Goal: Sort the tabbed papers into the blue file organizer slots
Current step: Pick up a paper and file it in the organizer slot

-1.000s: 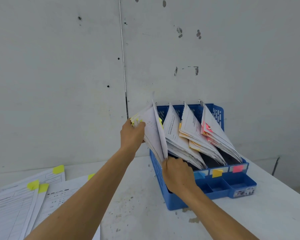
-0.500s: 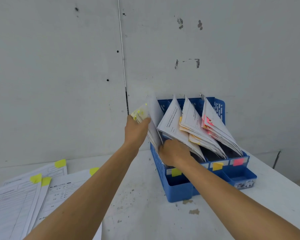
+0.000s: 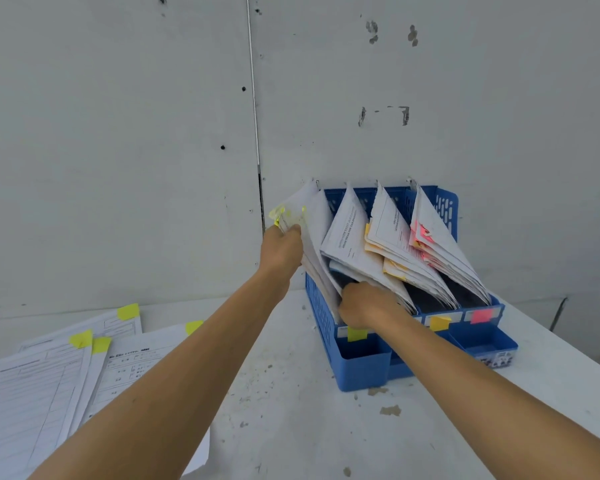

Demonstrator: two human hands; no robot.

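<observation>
- Fanning from the leftmost slot (image 3: 343,280), limp yellow-tabbed papers (image 3: 313,226) are pinched at the top corner by the left hand (image 3: 280,251).
- The right hand (image 3: 363,305) is tucked at their lower edge; fingers hidden, hold cannot be told.
- The perforated blue file organizer (image 3: 361,366) is backed against the wall (image 3: 118,140); scuffed tabletop (image 3: 291,424) separates it from loose sheets (image 3: 45,382).
</observation>
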